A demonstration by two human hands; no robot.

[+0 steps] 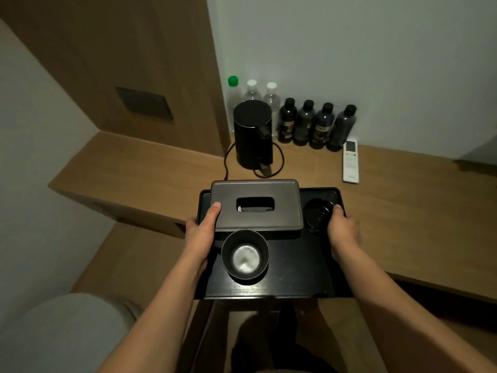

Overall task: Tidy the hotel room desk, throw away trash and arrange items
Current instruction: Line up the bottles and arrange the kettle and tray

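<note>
The wooden table point(403, 211) already looks largely in order, and no loose trash shows on the part of it in view. Along the back wall the clear water bottles point(252, 90) and the four dark bottles point(317, 125) stand in a neat row, the black kettle point(252, 130) sits in front of the clear ones with its cord looped round the base, and the white remote point(351, 161) lies just right of the dark bottles.

What is in hand now is the black tray point(295, 265), whose near edge hangs past the table's front, so placing it seems the step left. The left hand point(201, 232) takes the tray's left edge with its thumb laid on the grey tissue box point(255, 208); the right hand point(343, 232) takes the right edge, thumb over the rim. Each grip is closed on the tray, the fingers underneath out of sight.

On the tray, the tissue box fills the far left. A dark cup point(245, 255) stands just in front of it, and a round black thing point(318, 211), perhaps an ashtray or lid in this dim light, sits at the far right.

Still to do, by my reckoning: set the tray square on the table.
</note>
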